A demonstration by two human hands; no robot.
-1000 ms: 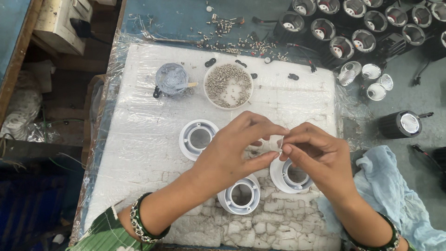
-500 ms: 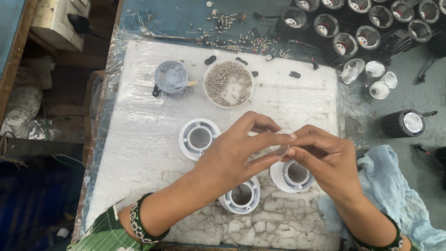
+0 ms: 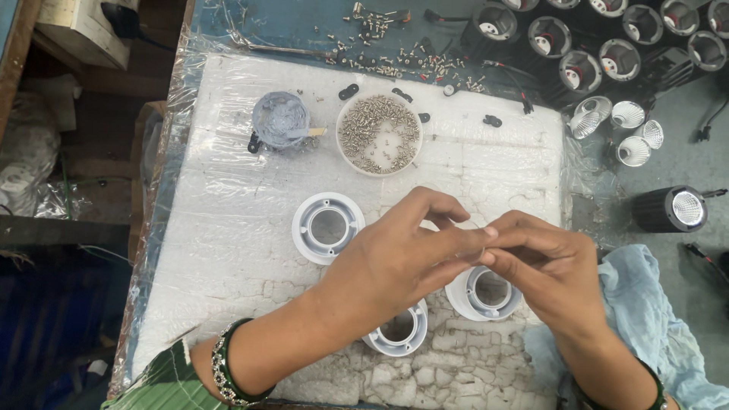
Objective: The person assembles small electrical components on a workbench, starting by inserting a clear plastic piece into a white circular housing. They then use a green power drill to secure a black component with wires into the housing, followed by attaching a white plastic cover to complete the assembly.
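My left hand point(image 3: 402, 254) and my right hand point(image 3: 547, 262) meet fingertip to fingertip above a white foam board point(image 3: 228, 228). Between the pinched fingertips sits a very small part, too small to make out. Three white round lamp housings lie on the board: one point(image 3: 328, 227) left of my hands, one point(image 3: 490, 292) under my right hand, one point(image 3: 399, 334) partly hidden by my left wrist. A white bowl of small screws point(image 3: 379, 133) stands beyond my hands.
A grey cup of paste point(image 3: 281, 120) stands left of the bowl. Loose screws point(image 3: 380, 53) litter the blue surface behind. Black lamp bodies point(image 3: 577, 45) crowd the top right, with silver reflectors point(image 3: 615, 125) and one black lamp point(image 3: 672, 209). A light blue cloth point(image 3: 645, 319) lies right.
Both hands have stayed together over the board, the fingertips shifting only slightly. Nothing else has moved.
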